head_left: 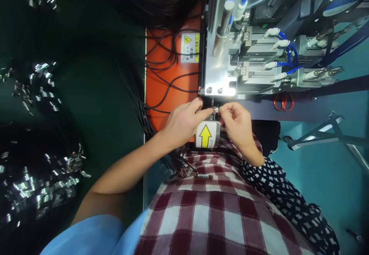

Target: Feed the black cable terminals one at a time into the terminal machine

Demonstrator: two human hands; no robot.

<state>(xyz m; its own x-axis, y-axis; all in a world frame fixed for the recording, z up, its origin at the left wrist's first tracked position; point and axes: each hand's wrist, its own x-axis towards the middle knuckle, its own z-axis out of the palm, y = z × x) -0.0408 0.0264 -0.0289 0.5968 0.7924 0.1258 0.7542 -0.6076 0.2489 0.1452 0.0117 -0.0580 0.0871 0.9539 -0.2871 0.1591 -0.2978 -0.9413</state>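
Observation:
My left hand [184,122] is closed beside the front edge of the machine, its thumb and index finger at the end of a thin black cable. Fine stripped wires [216,110] fan out between my hands, with a small red one among them. My right hand [238,123] pinches the tips of these wires from the other side. Just below my fingertips sits a machine part bearing a yellow arrow label [205,135]. The exact grip on each wire is too small to make out.
An orange surface [157,116] with loose black cables lies to the left. Bundles of cables with shiny metal ends [43,189] lie on the dark green table [115,132]. The machine [221,74] with blue air hoses rises ahead. Red-handled scissors [283,102] rest at right.

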